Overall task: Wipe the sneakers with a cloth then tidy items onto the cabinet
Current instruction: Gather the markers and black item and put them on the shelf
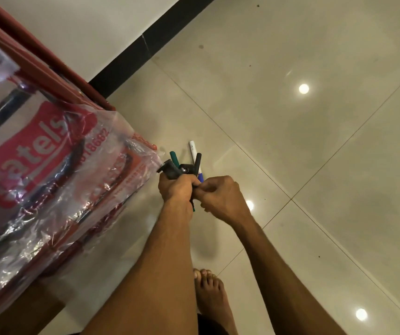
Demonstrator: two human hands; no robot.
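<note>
Glossy beige tiled floor (315, 165) fills most of the view, with round light reflections (303, 88) on it. At left is a red-framed cabinet (73, 82) wrapped in a clear plastic sheet (56, 180) printed with a red "Patels" logo (the text runs sideways). Behind it is a pale wall (85, 32) with black skirting (131, 59) along the floor line. Both bare forearms come in from the bottom edge, with one bare foot (212, 293) flat on the tile between them. The left hand (176, 187) is just beside the cabinet's near corner, fingers curled tight round a bundle (184, 169) of small items held above the floor. A green marker (174, 158), a black marker (197, 160) and a chunky dark grey piece (168, 169) stick out of the top of the fist. A white marker (192, 148) with a blue end looks like part of the same bundle, though it may be lying on the floor behind; the angle doesn't settle it. The right hand (220, 199) touches the left, its thumb and forefinger pinching the bundle where it leaves the fist and its other fingers curled in. A green tip pokes out below the left fist.
</note>
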